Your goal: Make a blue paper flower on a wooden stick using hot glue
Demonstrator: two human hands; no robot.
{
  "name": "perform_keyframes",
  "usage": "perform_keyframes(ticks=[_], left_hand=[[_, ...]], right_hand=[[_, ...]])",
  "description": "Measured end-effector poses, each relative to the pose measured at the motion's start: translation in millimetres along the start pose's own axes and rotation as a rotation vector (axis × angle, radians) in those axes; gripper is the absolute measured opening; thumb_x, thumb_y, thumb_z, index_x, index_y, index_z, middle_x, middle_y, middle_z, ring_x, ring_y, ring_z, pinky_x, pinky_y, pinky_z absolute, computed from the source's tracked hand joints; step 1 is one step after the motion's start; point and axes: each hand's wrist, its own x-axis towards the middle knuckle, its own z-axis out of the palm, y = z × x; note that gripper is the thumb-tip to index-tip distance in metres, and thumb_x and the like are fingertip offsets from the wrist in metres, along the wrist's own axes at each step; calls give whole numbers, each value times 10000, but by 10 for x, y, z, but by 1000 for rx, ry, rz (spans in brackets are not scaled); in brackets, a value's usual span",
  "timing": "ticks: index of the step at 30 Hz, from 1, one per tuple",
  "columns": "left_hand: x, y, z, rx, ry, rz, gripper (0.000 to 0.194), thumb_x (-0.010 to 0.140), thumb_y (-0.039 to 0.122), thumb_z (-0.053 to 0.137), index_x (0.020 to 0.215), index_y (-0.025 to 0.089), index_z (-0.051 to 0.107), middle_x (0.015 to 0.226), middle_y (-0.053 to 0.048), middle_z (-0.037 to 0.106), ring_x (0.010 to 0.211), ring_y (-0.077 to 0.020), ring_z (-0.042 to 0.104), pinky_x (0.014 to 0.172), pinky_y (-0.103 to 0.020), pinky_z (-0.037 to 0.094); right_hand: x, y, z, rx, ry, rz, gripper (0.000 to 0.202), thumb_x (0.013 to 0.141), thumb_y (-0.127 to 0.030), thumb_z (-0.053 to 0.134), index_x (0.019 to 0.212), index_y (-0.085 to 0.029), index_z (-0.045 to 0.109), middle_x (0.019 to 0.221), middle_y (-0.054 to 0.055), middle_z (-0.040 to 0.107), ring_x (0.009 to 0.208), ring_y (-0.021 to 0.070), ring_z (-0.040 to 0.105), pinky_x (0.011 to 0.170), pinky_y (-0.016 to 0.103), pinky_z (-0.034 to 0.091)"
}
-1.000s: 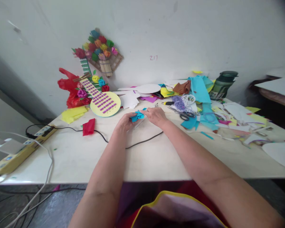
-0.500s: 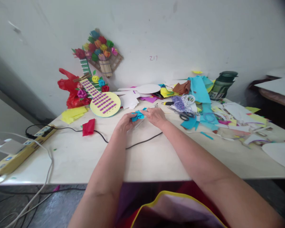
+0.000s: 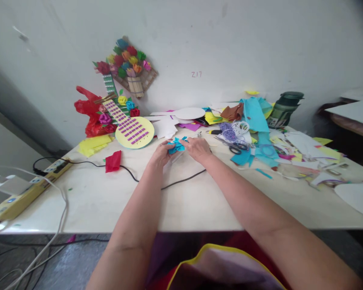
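A blue crepe-paper flower (image 3: pixel 177 145) with loose petals is between my two hands, just above the middle of the table. My left hand (image 3: pixel 162 153) is closed around its lower left side. From the right, my right hand (image 3: pixel 198 149) pinches the flower's edge with thumb and forefinger. A pale, thin strip or stick (image 3: pixel 172 160) slants down below the flower; I cannot tell whether it is joined to it. Left of my hands lies a folded piece of red crepe paper (image 3: pixel 113 161).
A yellow paper guitar (image 3: pixel 135 132) leans at the back left near paper flowers. Scissors (image 3: pixel 236 148), purple and white string (image 3: pixel 238 129), blue crepe paper (image 3: pixel 254 114) and scraps fill the right. A green bottle (image 3: pixel 286 108) stands behind. A black cable (image 3: pixel 184 179) crosses under my arms.
The blue petals look a little more spread than before, and my fingers have shifted slightly on them. Both hands stay at nearly the same place.
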Motion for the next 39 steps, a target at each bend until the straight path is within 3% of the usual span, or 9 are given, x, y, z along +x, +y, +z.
perform_keyframes(ticks=[6, 12, 39], left_hand=[[12, -18, 27, 21, 47, 45, 241, 634, -25, 608, 805, 133, 547, 659, 6, 604, 599, -111, 606, 673, -261, 537], [5, -20, 56, 23, 149, 46, 448, 644, -24, 599, 1042, 157, 501, 709, 11, 606, 592, -117, 605, 665, -279, 542], [27, -51, 16, 1, 148, 104, 568, 613, 9, 631, 1143, 164, 496, 759, -9, 622, 672, -175, 655, 722, -368, 548]], right_hand=[[4, -45, -12, 4, -15, 29, 497, 937, -131, 289, 1361, -253, 519, 1041, 152, 664, 927, 236, 635, 724, 327, 381], [8, -67, -18, -2, -29, 38, 517, 937, -124, 274, 1389, -250, 491, 1055, 161, 661, 914, 239, 635, 740, 344, 394], [-16, -127, -68, -32, -93, 63, 529, 952, -132, 208, 1429, -227, 416, 1119, 170, 624, 935, 231, 626, 735, 323, 380]])
